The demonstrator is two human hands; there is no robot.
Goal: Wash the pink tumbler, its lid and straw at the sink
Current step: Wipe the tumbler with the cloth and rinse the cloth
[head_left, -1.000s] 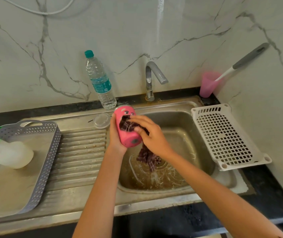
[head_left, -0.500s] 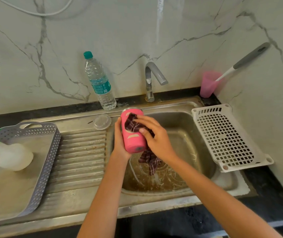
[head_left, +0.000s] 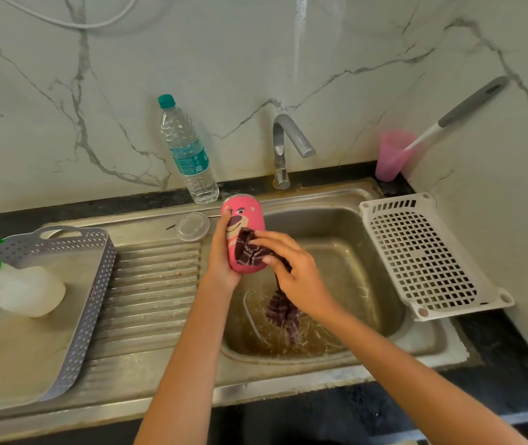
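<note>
The pink tumbler [head_left: 242, 220] with a bear face printed on it is held over the left rim of the sink basin [head_left: 346, 252]. My left hand [head_left: 222, 258] grips it from the left and underneath. My right hand [head_left: 294, 274] pinches a dark checked cloth [head_left: 250, 250] against the tumbler's side, and the cloth's tail hangs down into the basin. The clear round lid [head_left: 192, 226] lies on the drainboard just left of the tumbler. A thin straw [head_left: 170, 225] pokes out from beside the lid. No water runs from the tap [head_left: 283, 146].
A water bottle [head_left: 189, 152] stands behind the sink at the wall. A white perforated basket [head_left: 423, 255] sits on the sink's right side. A pink cup [head_left: 392, 155] holding a brush is in the back right corner. A grey tray [head_left: 92, 284] with a white bottle [head_left: 28, 295] lies at left.
The tumbler has been turned in my left hand so the bear face now points up. My right hand has slid the cloth lower along its side.
</note>
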